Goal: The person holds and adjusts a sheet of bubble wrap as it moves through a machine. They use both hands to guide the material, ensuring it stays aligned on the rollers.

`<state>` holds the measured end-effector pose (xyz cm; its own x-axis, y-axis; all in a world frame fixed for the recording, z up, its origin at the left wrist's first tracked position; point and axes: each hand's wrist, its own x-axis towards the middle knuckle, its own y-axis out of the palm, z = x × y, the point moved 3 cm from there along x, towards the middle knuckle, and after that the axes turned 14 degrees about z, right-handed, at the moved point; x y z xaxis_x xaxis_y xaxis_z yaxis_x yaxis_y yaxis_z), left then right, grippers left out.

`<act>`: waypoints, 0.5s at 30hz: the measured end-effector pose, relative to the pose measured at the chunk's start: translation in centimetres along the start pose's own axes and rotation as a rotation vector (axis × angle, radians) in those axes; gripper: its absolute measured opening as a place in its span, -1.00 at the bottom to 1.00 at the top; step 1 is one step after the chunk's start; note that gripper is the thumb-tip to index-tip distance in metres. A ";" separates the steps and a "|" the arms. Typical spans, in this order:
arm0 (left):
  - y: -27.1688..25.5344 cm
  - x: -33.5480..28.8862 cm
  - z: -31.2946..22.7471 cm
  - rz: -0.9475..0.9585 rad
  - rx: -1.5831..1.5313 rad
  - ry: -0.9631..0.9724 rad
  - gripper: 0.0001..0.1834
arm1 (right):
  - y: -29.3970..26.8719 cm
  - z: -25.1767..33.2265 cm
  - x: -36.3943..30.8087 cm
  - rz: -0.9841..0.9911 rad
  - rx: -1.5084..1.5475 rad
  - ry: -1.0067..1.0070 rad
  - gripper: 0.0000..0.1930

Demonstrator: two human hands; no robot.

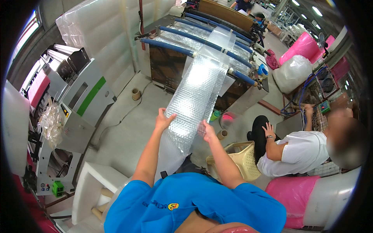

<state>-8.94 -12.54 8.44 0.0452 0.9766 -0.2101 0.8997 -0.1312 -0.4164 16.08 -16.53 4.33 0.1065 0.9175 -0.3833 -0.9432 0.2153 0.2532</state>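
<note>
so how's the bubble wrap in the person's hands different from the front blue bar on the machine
Colour: the bubble wrap is clear and silvery; the front blue bar is blue.
Shape: the bubble wrap is a broad, flat strip; the front blue bar is narrow and rod-like.
Pose: the bubble wrap runs down to the left hand and right hand; the bar crosses the machine.
Both are longer than wide.

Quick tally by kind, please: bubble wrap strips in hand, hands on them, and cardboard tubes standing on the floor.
Bubble wrap: 1
Hands: 2 (left hand, right hand)
Floor tubes: 2 (left tube, right tube)
Total: 5
</note>
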 end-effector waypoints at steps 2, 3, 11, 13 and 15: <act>-1.0 -0.6 -0.5 -0.073 0.015 0.008 -0.45 | 2.7 1.3 -2.3 0.242 0.118 0.037 -0.71; -1.3 -0.2 0.4 -0.136 0.106 -0.036 -0.56 | 4.2 2.6 -3.5 0.189 0.033 -0.022 -0.68; -2.7 -0.1 -0.1 -0.158 0.119 -0.131 -0.63 | 4.1 1.6 -3.3 0.198 0.004 -0.072 -0.67; -1.8 -0.1 0.5 -0.112 0.159 -0.109 -0.55 | 2.7 0.1 -2.4 0.208 -0.012 -0.031 -0.66; -0.9 -0.3 0.6 -0.031 0.232 -0.078 -0.47 | 1.1 -1.4 -1.3 0.232 -0.056 0.010 -0.67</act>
<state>-10.03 -12.77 8.40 -0.0224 0.9658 -0.2585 0.7761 -0.1462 -0.6134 14.44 -17.95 3.87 -0.1182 0.9367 -0.3296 -0.9579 -0.0201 0.2863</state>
